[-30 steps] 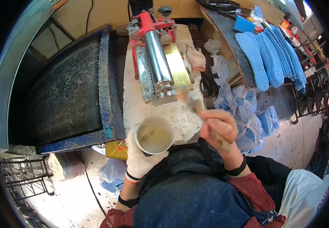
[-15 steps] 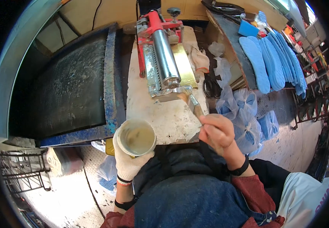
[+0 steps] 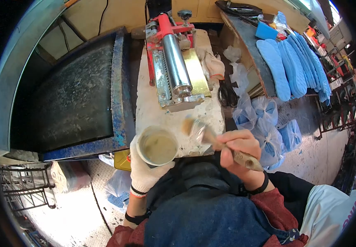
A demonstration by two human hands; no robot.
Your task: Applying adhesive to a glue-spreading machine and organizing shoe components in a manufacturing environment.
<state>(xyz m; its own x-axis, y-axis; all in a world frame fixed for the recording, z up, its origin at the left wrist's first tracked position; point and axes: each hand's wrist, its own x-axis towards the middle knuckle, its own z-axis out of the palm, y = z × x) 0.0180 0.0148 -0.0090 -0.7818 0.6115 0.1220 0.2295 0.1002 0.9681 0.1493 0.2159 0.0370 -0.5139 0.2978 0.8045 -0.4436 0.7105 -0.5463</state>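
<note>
Right fingers (image 3: 236,145) wrap brush (image 3: 211,138) handle | bristles beside cup (image 3: 157,146)

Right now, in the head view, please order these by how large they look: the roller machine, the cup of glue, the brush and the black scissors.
1. Roller machine, clearly the largest.
2. Brush and cup of glue: the brush is longer, the cup wider; both are near the camera, so I leave them unranked.
3. Black scissors, the smallest.

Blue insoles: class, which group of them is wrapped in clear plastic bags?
The bagged blue insoles on the floor beside the brush hand; the loose blue insoles lie fanned out unwrapped on the bench.
</note>
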